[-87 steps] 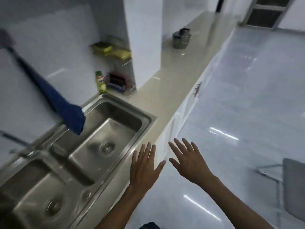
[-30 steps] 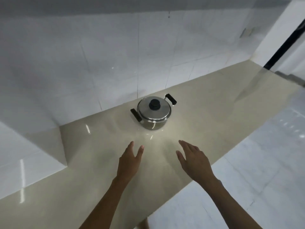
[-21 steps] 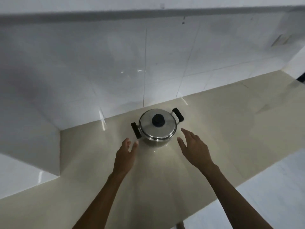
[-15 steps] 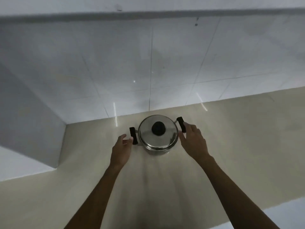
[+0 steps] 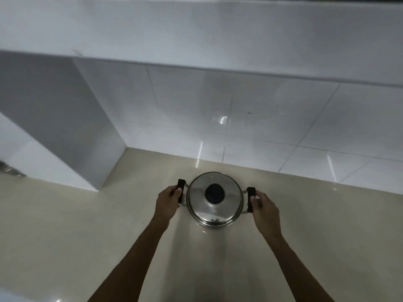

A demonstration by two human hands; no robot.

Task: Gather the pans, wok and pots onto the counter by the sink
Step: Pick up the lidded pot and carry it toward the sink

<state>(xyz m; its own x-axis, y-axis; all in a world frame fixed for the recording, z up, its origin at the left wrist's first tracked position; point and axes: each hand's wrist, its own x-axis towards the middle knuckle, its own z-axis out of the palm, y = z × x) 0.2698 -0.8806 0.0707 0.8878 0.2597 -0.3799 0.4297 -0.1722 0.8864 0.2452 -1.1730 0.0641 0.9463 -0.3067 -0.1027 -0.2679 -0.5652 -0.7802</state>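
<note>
A steel pot with a shiny lid and a black knob stands on the beige counter, close to the tiled back wall. It has a black handle on each side. My left hand is wrapped around the left handle. My right hand grips the right handle. The pot's base still seems to rest on the counter, though I cannot tell for certain.
A white tiled pillar juts out onto the counter to the left of the pot. A white overhang runs above the wall tiles. A sliver of metal shows at the far left edge.
I walked from the sink along the counter to the pot. Both hands reached forward and closed on its two side handles; half a second ago they were only touching them.
</note>
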